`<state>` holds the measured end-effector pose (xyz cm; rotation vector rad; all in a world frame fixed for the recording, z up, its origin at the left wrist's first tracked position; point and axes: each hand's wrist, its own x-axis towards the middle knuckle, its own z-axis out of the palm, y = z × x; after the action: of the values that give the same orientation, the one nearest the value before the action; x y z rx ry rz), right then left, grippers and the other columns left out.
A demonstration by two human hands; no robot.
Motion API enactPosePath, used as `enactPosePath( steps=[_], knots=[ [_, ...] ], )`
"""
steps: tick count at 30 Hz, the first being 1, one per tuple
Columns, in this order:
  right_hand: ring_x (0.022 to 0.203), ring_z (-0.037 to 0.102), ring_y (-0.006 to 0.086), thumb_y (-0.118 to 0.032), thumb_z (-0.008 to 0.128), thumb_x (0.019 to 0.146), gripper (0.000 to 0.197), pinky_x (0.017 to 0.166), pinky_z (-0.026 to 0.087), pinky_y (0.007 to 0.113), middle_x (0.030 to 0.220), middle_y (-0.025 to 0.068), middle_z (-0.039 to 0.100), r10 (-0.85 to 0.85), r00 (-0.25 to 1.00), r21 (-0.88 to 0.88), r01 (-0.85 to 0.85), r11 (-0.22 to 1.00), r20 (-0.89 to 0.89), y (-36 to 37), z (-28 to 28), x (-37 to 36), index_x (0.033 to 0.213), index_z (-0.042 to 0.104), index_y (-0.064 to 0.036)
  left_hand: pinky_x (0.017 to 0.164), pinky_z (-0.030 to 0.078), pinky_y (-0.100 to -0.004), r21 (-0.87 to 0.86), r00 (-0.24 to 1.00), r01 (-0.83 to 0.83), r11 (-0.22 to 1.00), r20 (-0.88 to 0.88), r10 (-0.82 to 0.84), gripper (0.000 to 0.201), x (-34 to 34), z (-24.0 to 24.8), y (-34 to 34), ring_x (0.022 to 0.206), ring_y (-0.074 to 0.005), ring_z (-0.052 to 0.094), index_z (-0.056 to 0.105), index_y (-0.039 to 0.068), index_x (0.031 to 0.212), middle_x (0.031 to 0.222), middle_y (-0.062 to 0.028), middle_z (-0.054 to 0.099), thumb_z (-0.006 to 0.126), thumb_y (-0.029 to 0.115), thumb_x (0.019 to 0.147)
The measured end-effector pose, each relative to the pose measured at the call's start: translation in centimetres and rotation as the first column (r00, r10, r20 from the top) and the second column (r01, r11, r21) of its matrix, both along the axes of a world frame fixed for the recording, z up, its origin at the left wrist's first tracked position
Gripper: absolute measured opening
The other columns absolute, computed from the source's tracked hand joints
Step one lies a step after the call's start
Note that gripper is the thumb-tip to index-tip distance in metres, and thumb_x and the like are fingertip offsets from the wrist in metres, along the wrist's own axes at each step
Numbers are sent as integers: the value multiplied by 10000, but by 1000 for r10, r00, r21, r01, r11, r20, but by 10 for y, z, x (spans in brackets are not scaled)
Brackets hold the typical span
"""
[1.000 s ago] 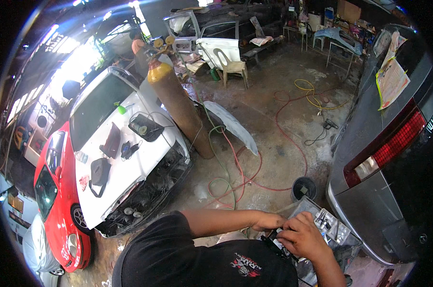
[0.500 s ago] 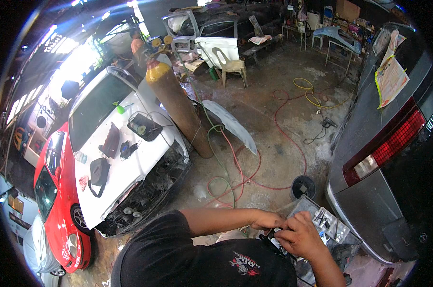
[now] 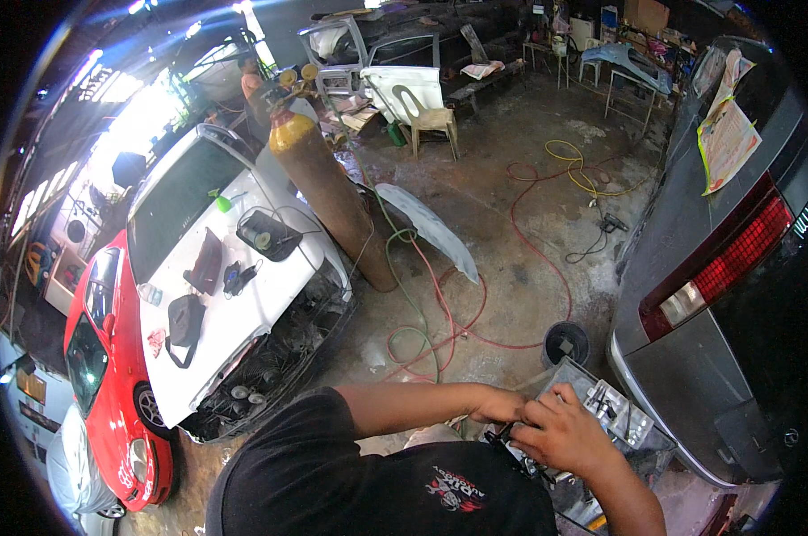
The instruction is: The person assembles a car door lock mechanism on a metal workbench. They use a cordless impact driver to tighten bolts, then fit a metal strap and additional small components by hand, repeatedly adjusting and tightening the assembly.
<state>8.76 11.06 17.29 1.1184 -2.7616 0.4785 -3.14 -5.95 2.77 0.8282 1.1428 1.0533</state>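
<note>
In front of my torso, both hands are close together over a grey tool tray (image 3: 565,380). My left hand (image 3: 498,406) reaches across from the left with its fingers curled together. My right hand (image 3: 556,431) meets it with bent fingers, its back turned up. Between and below them shows a small dark object (image 3: 502,438), partly covered by the fingers; its kind cannot be made out. Beside my right hand lies a light-coloured case (image 3: 634,427) holding several metal pieces. A yellow item (image 3: 598,522) shows below my right wrist.
A dark car (image 3: 690,393) with a red tail light stands close on the right. A black bucket (image 3: 566,344) sits beyond the tray. Red and green hoses (image 3: 439,335) cross the floor. A gas cylinder (image 3: 332,196) leans by a white car (image 3: 234,304) with parts on its hood.
My right hand has shifted slightly, its wrist and forearm moving right. The yellow item below the wrist now shows. My left hand stays near the same place.
</note>
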Motion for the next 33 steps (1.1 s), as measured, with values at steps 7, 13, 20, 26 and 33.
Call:
enactPosePath(
  steps=[7, 13, 20, 26, 33],
  knots=[
    [1043, 615, 267, -252, 805, 852, 135, 1040, 441, 468, 986, 28, 612, 0, 991, 10, -1, 1000, 136, 3, 11, -1, 973, 789, -194, 846, 542, -347, -148, 993, 106, 983, -36, -112, 472, -6, 5, 11, 1103, -159, 630, 623, 111, 1470, 1301, -33, 683, 694, 276, 1034],
    [1097, 620, 265, -267, 790, 856, 202, 1067, 434, 480, 1051, 39, 630, 30, 986, 86, -45, 995, 163, 1, 10, -1, 1041, 788, -185, 819, 535, -338, -158, 993, -30, 987, 110, 47, 437, 6, 27, 2, 1062, -156, 633, 648, 120, 1439, 1268, -37, 687, 698, 239, 1022],
    [1011, 611, 266, -306, 819, 861, 145, 1031, 439, 478, 1017, 40, 620, -5, 995, -45, 9, 999, 95, 7, 6, 6, 923, 769, -184, 1052, 498, -388, -4, 995, 74, 997, -64, -74, 459, 1, 7, 16, 1281, -222, 592, 650, 85, 1466, 1431, -101, 656, 693, 191, 1022],
    [1210, 595, 298, -248, 725, 929, 209, 1113, 411, 509, 1240, 118, 661, -82, 989, -262, 111, 959, 120, 1, -47, 18, 1081, 789, -120, 1171, 486, -448, -70, 889, 224, 972, -394, -234, 473, -22, -1, -26, 1388, -286, 606, 678, 63, 1455, 1525, -151, 636, 704, 186, 1000],
    [1175, 598, 336, -218, 728, 921, 264, 1086, 431, 538, 1232, 123, 664, -221, 975, -490, 179, 853, -28, -1, -35, 44, 1155, 759, -100, 1114, 535, -424, -68, 970, 85, 994, -224, -98, 616, -22, 10, -22, 1317, -260, 657, 666, 20, 1459, 1468, -158, 665, 792, 265, 908]
  ],
)
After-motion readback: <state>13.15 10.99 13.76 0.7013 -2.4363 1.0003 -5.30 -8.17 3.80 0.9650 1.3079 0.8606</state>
